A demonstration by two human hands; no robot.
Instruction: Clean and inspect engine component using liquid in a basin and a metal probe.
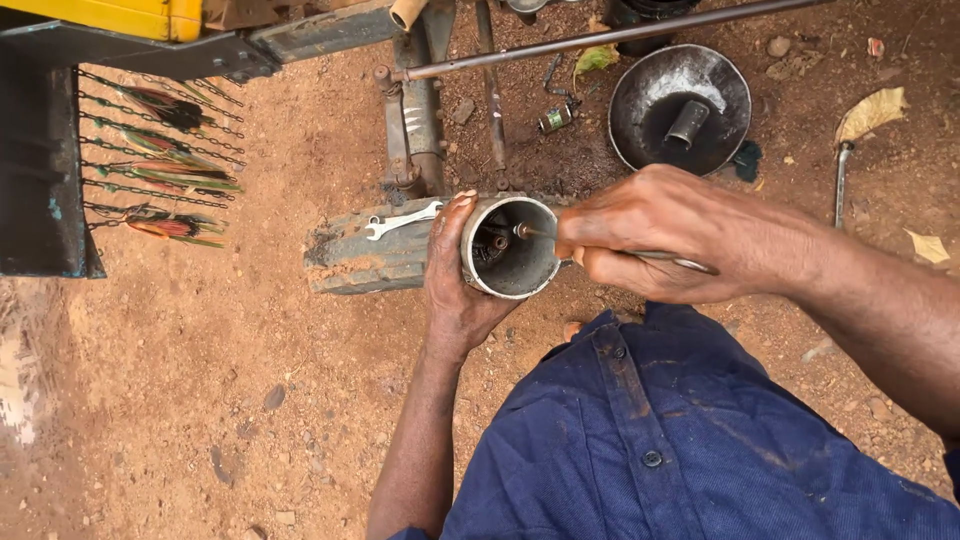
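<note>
My left hand [450, 290] grips a grey metal cylinder [525, 275] from its left side, the open end facing up at me. My right hand [665, 235] is closed around a thin metal tool [680, 262], whose tip [522, 231] reaches into the cylinder's opening, where dark greasy parts show. Both hands work over a worn grey block [360, 262] lying on the red dirt. A small open-ended spanner [400, 221] rests on top of that block, just left of my left thumb.
A round metal pan with a central tube [680, 105] lies on the dirt behind my right hand. A long rod [600, 40] crosses the top. A metal frame post [420, 120] stands behind the block. Chains and feathers [160, 160] hang at left. My blue overalls [680, 440] fill the lower right.
</note>
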